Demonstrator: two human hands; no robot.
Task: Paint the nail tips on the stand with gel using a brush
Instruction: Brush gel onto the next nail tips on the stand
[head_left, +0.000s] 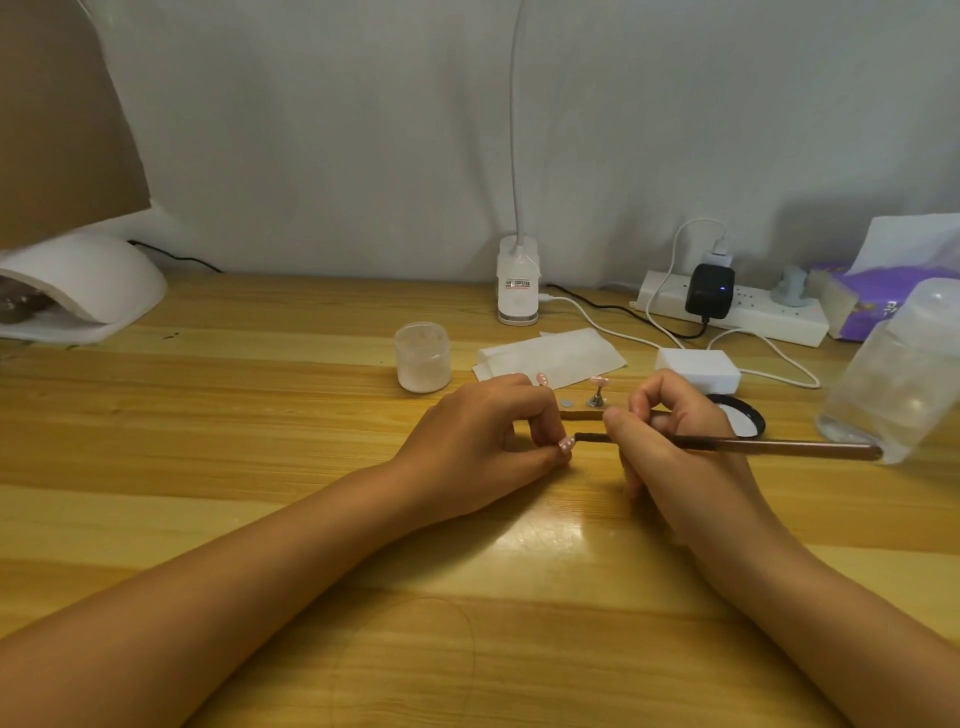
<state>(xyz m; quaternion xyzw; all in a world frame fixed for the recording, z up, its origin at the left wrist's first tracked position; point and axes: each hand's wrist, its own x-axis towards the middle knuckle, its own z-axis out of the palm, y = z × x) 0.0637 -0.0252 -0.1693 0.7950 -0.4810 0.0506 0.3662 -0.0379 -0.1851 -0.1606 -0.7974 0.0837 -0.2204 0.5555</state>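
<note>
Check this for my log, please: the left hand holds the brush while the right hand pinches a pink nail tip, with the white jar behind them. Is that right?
The hands are swapped. In the head view, the right hand holds the brush, and the left hand pinches the pink nail tip. The white jar does stand behind them.

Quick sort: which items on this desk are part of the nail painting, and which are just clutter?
In use: brush, nail tip in left hand, right hand, tip on stand, open jar.
Lying about: power strip, tissue pack, lamp base.
</note>
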